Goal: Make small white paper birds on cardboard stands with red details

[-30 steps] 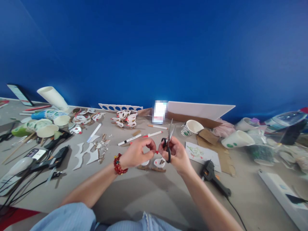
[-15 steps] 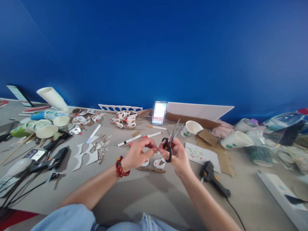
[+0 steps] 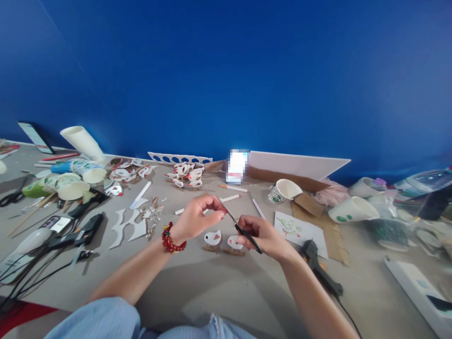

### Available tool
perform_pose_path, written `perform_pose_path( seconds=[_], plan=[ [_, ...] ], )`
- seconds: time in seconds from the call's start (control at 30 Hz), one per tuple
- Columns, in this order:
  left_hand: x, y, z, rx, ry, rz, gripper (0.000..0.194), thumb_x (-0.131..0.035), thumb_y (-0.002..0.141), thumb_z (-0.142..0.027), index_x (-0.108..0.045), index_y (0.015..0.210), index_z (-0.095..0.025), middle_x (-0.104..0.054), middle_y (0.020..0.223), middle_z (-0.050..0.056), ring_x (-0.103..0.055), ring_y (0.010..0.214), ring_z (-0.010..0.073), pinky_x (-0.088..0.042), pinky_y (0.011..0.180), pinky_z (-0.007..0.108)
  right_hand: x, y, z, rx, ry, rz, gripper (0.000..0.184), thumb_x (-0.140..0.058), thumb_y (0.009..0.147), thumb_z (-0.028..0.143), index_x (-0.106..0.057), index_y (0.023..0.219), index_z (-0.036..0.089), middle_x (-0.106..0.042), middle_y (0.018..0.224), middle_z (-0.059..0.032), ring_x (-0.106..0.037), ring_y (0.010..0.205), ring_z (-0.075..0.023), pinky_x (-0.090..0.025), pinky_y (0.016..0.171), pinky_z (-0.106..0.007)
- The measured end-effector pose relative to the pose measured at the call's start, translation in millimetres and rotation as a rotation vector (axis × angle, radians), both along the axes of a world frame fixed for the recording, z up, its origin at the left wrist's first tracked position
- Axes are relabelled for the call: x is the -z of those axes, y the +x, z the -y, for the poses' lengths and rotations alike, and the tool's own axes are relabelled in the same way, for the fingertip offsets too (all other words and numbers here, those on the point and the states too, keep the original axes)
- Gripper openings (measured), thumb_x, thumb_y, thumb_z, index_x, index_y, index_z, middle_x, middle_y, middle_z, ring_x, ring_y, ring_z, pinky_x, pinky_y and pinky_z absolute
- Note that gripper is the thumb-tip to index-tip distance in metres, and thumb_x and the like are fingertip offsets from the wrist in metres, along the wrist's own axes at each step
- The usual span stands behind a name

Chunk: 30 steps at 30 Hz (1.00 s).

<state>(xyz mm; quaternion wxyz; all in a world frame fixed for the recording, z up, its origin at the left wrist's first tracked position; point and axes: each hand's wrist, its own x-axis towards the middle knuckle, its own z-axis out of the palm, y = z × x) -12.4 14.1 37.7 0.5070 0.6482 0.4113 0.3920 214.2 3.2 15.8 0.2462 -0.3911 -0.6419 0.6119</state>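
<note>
My right hand (image 3: pixel 263 234) is closed around the black handles of a pair of scissors (image 3: pixel 248 237). Their blades point up and left and look close together, with the tip at the fingers of my left hand (image 3: pixel 199 217). The left thumb and forefinger are drawn together on something too small to make out, with a hint of red at the tips. Below the hands lie two white bird-shaped cutouts, a left one (image 3: pixel 212 238) with a brown triangle and a right one (image 3: pixel 233 242) partly behind my right fingers. Twig pieces (image 3: pixel 234 252) lie along their lower edges.
Finished bird pieces (image 3: pixel 187 174) are heaped at the back. Foam offcuts (image 3: pixel 129 226) and twig bits lie left, near glue guns (image 3: pixel 83 230) and cables. A glue gun (image 3: pixel 319 268), a drawing (image 3: pixel 300 233), and a paper cup (image 3: pixel 286 189) stand or lie right. Markers lie behind the hands.
The scissors have swung from pointing upright to pointing left, their blades now at my left fingertips. My left hand has shifted slightly left and up, uncovering the left bird cutout.
</note>
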Motion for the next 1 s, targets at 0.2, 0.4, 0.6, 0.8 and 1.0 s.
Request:
perform_pose_path(
  seconds=[0.2, 0.4, 0.6, 0.8, 1.0],
  plan=[
    [-0.7, 0.9, -0.6, 0.014, -0.108, 0.039, 0.011, -0.061, 0.081, -0.026, -0.062, 0.080, -0.014, -0.063, 0.074, 0.002, -0.056, 0.070, 0.0125, -0.043, 0.067, 0.023, -1.2, 3.1, -2.1, -0.024, 0.020, 0.059, 0.047, -0.077, 0.071, 0.050, -0.040, 0.068, 0.020, -0.042, 0.056, 0.0073, -0.034, 0.054, -0.0090, -0.026, 0.050, -0.022],
    [-2.9, 0.7, -0.4, 0.020, -0.159, 0.027, 0.009, -0.062, 0.079, -0.024, -0.062, 0.079, -0.015, -0.064, 0.072, 0.001, -0.057, 0.069, 0.0121, -0.044, 0.067, 0.022, -2.4, 3.3, -2.7, 0.007, 0.098, 0.118, 0.046, -0.079, 0.068, 0.050, -0.044, 0.066, 0.019, -0.038, 0.059, 0.0070, -0.032, 0.056, -0.0088, -0.025, 0.049, -0.021],
    [-5.2, 1.7, 1.2, 0.005, -0.159, 0.009, 0.008, -0.061, 0.079, -0.023, -0.063, 0.079, -0.015, -0.065, 0.072, 0.000, -0.058, 0.069, 0.0120, -0.044, 0.067, 0.022, -2.3, 3.5, -2.3, -0.012, 0.106, 0.133, 0.043, -0.078, 0.071, 0.046, -0.044, 0.068, 0.020, -0.039, 0.059, 0.0071, -0.032, 0.056, -0.0090, -0.025, 0.049, -0.020],
    [-4.4, 0.7, 1.3, 0.012, -0.157, 0.018, 0.008, -0.061, 0.079, -0.023, -0.063, 0.079, -0.015, -0.065, 0.072, 0.001, -0.059, 0.070, 0.0124, -0.044, 0.067, 0.022, -1.3, 4.3, -2.6, -0.024, 0.119, 0.155, 0.044, -0.077, 0.071, 0.047, -0.042, 0.068, 0.020, -0.038, 0.060, 0.0071, -0.031, 0.057, -0.0092, -0.024, 0.049, -0.020],
    [-4.2, 0.9, 2.0, 0.008, -0.145, 0.003, 0.008, -0.061, 0.079, -0.023, -0.063, 0.079, -0.015, -0.066, 0.072, 0.001, -0.059, 0.070, 0.0125, -0.044, 0.068, 0.022, 0.5, 5.0, -3.5, -0.018, 0.138, 0.157, 0.045, -0.077, 0.071, 0.048, -0.042, 0.067, 0.020, -0.036, 0.061, 0.0070, -0.030, 0.058, -0.0092, -0.024, 0.049, -0.020]
  ],
)
